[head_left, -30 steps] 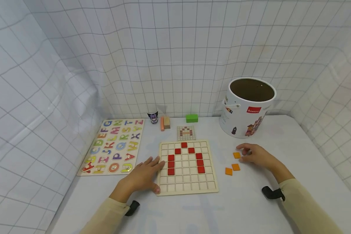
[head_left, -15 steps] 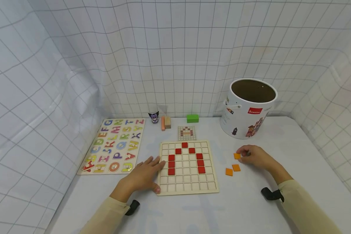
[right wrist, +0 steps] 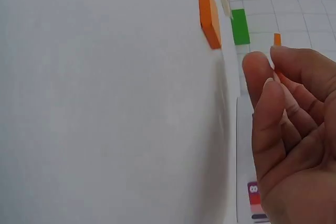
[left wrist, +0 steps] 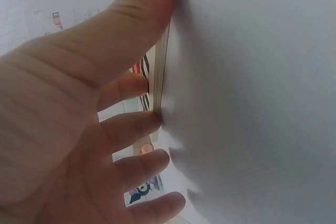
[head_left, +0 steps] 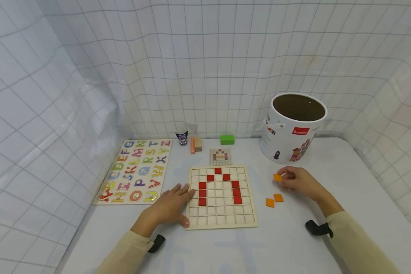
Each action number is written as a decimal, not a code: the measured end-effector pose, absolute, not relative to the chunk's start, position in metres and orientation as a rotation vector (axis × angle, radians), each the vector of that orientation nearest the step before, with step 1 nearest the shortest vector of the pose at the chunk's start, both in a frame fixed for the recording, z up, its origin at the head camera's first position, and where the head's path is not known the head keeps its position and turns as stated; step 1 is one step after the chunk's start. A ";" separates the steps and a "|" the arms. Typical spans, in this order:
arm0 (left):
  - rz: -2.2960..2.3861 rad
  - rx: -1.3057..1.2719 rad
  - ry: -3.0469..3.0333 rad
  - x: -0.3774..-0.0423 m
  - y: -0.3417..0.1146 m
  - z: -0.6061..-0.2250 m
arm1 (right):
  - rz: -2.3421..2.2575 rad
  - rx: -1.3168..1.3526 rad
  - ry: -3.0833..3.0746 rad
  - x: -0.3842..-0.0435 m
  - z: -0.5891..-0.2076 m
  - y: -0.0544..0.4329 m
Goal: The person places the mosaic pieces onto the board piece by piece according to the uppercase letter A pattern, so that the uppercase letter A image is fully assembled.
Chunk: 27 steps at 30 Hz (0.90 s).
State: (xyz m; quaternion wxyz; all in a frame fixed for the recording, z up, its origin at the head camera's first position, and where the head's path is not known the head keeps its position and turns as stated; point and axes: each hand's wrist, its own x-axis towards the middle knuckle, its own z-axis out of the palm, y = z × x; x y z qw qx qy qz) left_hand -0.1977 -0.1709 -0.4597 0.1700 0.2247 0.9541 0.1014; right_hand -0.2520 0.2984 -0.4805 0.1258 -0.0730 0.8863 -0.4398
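Note:
Between thumb and fingers, my right hand (head_left: 299, 183) pinches an orange square tile (head_left: 277, 177), raised off the table; its edge peeks past the fingertips in the right wrist view (right wrist: 277, 39). Two more orange tiles, a nearer one (head_left: 270, 203) and one beside it (head_left: 278, 197), lie on the table. Fingers spread, my left hand (head_left: 169, 205) rests at the left edge of a wooden grid board (head_left: 220, 220), thumb at its lower left corner. Several red tiles (head_left: 202, 193) sit in the board's cells, forming an arch with two straight sides.
A small pattern card (head_left: 220, 156) lies behind the board. Left of it is an alphabet puzzle (head_left: 133, 173). Along the back stand a small figure (head_left: 182, 138), a peach stick (head_left: 192, 145), a wooden block (head_left: 198, 144) and a green block (head_left: 227, 140). A white bucket (head_left: 285, 142) stands back right.
My right hand has closed its fingers on the farthest orange tile and lifted it slightly from the table. My left hand stays at the board's edge.

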 end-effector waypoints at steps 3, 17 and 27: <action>0.282 0.632 2.715 -0.198 -0.170 -0.460 | -1.387 -0.222 2.531 -0.255 -0.477 0.284; 0.277 0.599 2.707 -0.199 -0.170 -0.463 | -1.412 -0.480 2.291 -0.253 -0.468 0.124; 0.287 0.628 2.707 -0.199 -0.173 -0.464 | -1.115 -0.590 2.511 -0.243 -0.476 0.077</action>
